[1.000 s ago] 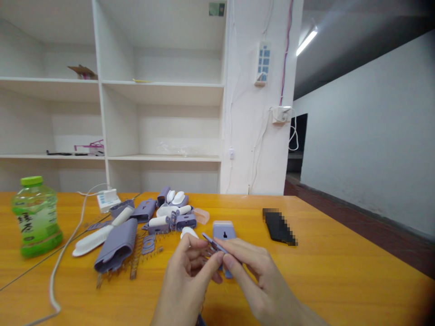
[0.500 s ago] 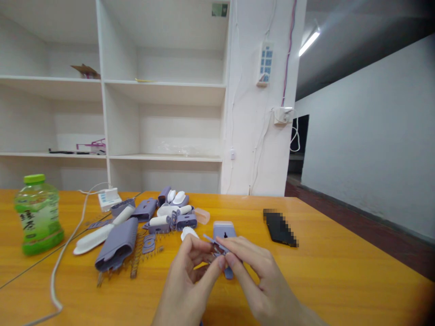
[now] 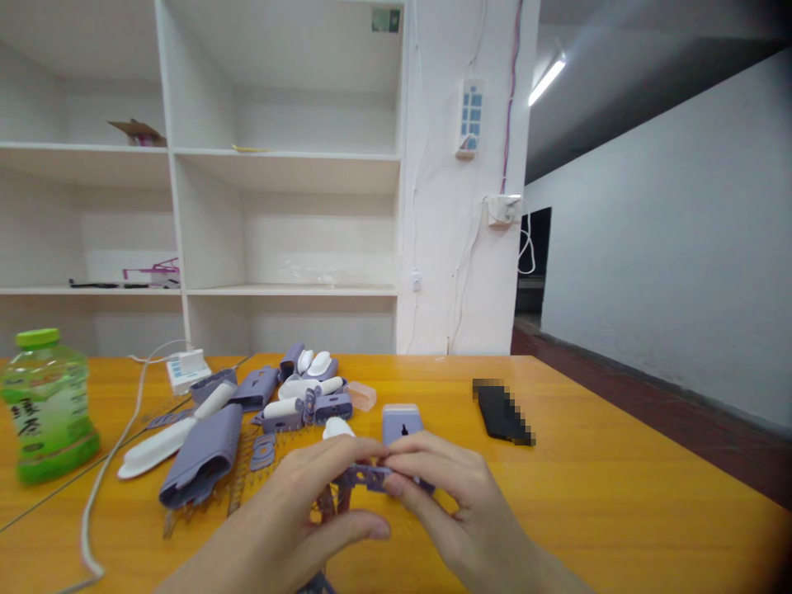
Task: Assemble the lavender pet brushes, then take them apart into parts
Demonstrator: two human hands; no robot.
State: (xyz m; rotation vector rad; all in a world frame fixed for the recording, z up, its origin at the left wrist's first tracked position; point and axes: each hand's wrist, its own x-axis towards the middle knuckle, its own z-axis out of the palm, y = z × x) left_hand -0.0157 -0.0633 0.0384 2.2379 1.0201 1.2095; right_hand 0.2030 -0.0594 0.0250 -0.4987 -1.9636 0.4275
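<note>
At lower centre of the frame, left hand and right hand pinch a small purple clip above the table; light, stiff plastic, best gripped by its ends.

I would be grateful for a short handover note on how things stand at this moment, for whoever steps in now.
Left hand: shut on the small purple part, pinching its left end.
Right hand: fingertips shut on the same part's right end, held just above the orange table.
Nearby: purple block behind the hands; pile of purple and white pieces to the left, with a green bottle further left.
Done: one part in hand.
Left: the pile lies loose.
</note>
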